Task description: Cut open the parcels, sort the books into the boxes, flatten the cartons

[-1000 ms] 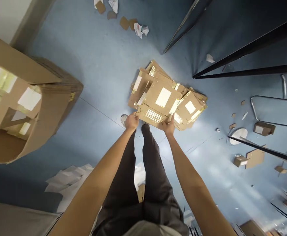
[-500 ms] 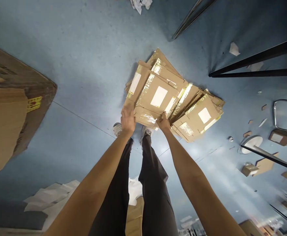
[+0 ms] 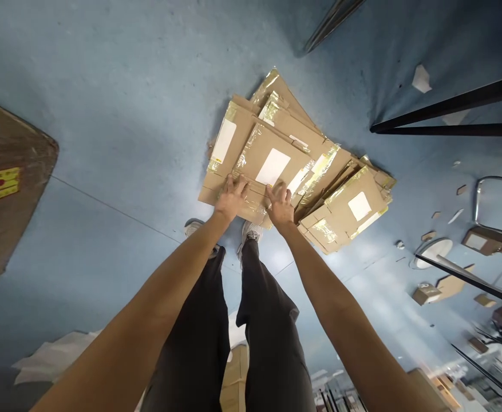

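Flattened cardboard boxes lie piled on the blue floor in front of my feet. On top of the near pile is a flattened box with a white label and shiny clear tape. My left hand rests on its near flap with the fingers spread. My right hand lies on the same flap a little to the right, fingers also apart. Under and behind it are more flattened boxes, one with a white label at the left. To the right another flattened box tops a second pile leaning against the first.
A large carton with a yellow sticker stands at the left. Black metal legs reach in from the right. A white round base, a small box and paper scraps lie at the right. White sheets are at lower left.
Both hands have moved from the near edges of the top box onto its near flap, closer together, with fingers spread. The view has shifted slightly right.
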A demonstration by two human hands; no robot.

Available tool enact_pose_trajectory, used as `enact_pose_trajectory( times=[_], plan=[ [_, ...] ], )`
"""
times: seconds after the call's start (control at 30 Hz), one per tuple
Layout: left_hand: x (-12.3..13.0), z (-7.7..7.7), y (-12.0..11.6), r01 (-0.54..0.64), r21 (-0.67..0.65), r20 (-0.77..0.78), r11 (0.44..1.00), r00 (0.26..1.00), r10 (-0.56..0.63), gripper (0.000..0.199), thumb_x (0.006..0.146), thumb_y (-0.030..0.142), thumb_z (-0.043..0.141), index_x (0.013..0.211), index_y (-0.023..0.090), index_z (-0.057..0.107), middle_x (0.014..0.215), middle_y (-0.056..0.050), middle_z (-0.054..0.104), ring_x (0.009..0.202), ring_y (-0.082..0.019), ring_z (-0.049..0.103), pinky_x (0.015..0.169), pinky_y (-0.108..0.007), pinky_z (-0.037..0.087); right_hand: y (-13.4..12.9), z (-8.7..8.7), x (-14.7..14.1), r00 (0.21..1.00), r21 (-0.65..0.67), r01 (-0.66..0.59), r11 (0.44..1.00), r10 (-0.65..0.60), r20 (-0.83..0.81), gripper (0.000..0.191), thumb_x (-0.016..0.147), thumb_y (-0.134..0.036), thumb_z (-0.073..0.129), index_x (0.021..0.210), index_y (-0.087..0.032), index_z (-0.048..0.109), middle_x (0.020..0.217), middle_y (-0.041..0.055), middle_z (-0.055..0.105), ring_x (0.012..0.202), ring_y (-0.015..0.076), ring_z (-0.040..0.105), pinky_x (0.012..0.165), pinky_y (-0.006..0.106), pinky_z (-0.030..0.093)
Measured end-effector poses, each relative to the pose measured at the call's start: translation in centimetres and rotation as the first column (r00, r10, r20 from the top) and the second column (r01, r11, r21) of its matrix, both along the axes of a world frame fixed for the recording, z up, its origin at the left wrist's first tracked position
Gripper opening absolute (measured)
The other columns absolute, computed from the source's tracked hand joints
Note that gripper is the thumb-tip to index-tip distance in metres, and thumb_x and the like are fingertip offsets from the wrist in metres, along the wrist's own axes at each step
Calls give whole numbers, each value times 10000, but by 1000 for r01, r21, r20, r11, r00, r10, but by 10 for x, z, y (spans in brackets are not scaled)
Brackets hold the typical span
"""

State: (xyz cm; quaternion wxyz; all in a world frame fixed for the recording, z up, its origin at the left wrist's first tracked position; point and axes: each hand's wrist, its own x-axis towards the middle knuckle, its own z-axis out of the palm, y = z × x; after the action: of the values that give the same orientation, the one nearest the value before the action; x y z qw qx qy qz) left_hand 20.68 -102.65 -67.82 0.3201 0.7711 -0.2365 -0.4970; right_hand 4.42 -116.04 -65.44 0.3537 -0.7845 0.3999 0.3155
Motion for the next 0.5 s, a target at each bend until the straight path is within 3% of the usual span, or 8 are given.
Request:
enact_pose_trajectory(
  times=[0.1, 0.2, 0.27, 0.33, 0.43, 0.5],
  plan=[
    [3, 13, -20, 9, 125, -8, 992, 1000, -8, 493, 830, -43, 581, 1212, 186, 793, 1684, -154, 466, 1684, -411, 99, 1325, -689, 58, -16, 15, 17, 992, 1, -14, 1000, 14, -122, 1044, 781, -190, 941, 1672, -323, 412, 1820, 186, 68, 1617, 521, 190, 1193, 745, 387],
    [3, 60, -24, 30, 157, -21, 987, 999, -27, 452, 770, -79, 623, 1120, 152, 792, 1643, -178, 513, 1668, -415, 178, 1326, -676, 41, -20, 54, 37, 979, 60, 31, 998, -18, -205, 1094, 721, -238, 995, 1658, -243, 430, 1799, 260, 94, 1588, 538, 274, 1193, 735, 379],
    [1, 109, -7, 31, 164, -27, 986, 999, -27, 397, 777, -75, 629, 1039, 180, 785, 1613, -151, 555, 1668, -373, 207, 1343, -618, 55, -10, 96, 44, 978, 65, 38, 997, -23, -207, 1040, 792, -283, 946, 1673, -226, 396, 1800, 265, 89, 1604, 517, 264, 1208, 708, 372],
    [-3, 168, 27, 0, 188, -27, 982, 1000, 5, 293, 781, -51, 659, 907, 193, 761, 1539, -161, 613, 1635, -372, 304, 1345, -584, 115, 9, 147, 41, 979, 87, 44, 995, -26, -201, 948, 862, -306, 873, 1672, -218, 391, 1803, 249, 111, 1616, 478, 262, 1235, 662, 357],
    [-13, 263, 101, -122, 279, -9, 953, 992, 130, 162, 767, 25, 721, 772, 185, 694, 1321, -219, 695, 1555, -451, 422, 1300, -658, 209, 42, 236, 23, 956, 128, 145, 981, -106, -274, 754, 881, -254, 807, 1579, -197, 527, 1761, 218, 284, 1622, 408, 291, 1292, 569, 298],
    [-23, 323, 156, -196, 348, -1, 917, 978, 209, 125, 772, 80, 720, 771, 199, 681, 1227, -221, 718, 1542, -462, 432, 1283, -687, 210, 62, 298, 8, 951, 133, 119, 984, -75, -300, 634, 853, -233, 797, 1466, -195, 638, 1638, 202, 497, 1565, 382, 411, 1272, 528, 350]
  ],
)
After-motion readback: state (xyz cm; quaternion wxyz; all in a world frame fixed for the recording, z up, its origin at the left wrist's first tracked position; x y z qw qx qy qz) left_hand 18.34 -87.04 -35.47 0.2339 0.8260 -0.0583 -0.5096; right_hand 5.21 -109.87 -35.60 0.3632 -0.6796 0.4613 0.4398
